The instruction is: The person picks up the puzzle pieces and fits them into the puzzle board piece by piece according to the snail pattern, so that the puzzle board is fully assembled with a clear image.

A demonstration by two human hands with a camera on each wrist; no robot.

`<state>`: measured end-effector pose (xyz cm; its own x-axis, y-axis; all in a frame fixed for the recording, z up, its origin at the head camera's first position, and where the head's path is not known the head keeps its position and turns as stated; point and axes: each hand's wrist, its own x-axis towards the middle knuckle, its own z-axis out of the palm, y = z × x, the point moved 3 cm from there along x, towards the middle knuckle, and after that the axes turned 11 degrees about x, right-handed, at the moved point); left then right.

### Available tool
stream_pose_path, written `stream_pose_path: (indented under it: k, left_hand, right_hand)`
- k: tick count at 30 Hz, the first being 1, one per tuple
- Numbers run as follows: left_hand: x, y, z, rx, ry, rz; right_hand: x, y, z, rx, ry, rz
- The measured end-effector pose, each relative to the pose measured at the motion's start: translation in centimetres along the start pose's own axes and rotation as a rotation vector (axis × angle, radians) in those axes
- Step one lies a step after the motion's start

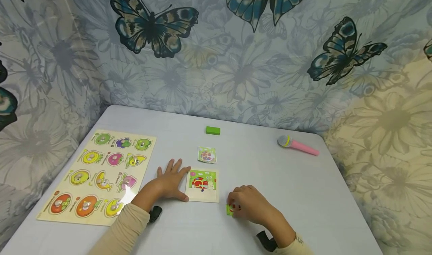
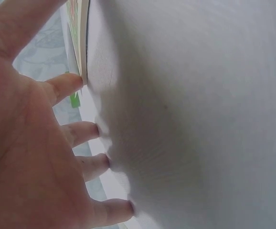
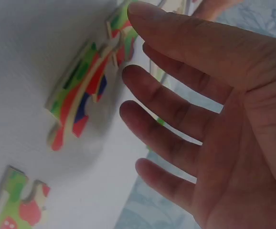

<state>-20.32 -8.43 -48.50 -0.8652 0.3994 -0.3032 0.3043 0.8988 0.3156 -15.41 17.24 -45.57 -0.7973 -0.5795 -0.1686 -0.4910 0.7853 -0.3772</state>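
Observation:
My left hand rests on the table with fingers spread, the thumb and index finger at the left edge of a small wooden puzzle board. In the left wrist view a fingertip meets the board's corner. Colourful picture pieces fill the board's upper part. My right hand is low over loose jigsaw pieces to the right of the board. Its thumb tip overlaps one jigsaw piece, with the index fingertip close beside. A second piece and a third lie nearby; the hand hides most of them from the head view.
A large fruit peg puzzle lies on the left. Behind the small board are a picture card and a green block. A pink toy microphone lies at the back right, near the butterfly-patterned wall.

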Motion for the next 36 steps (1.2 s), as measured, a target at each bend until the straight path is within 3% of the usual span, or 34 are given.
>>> stream_pose_path:
  k: [14, 26, 36]
  left_hand:
    - [0.0, -0.1, 0.0, -0.008, 0.004, 0.000]
    - [0.1, -0.1, -0.2, 0.013, -0.005, 0.001]
    - [0.1, -0.2, -0.2, 0.027, -0.018, -0.003]
  right_hand:
    - [0.6, -0.5, 0.6, -0.073, 0.041, -0.061]
    - [5.3, -4.7, 1.1, -0.141, 0.152, -0.216]
    - [7.6, -6.0, 2.4, -0.174, 0.143, -0.247]
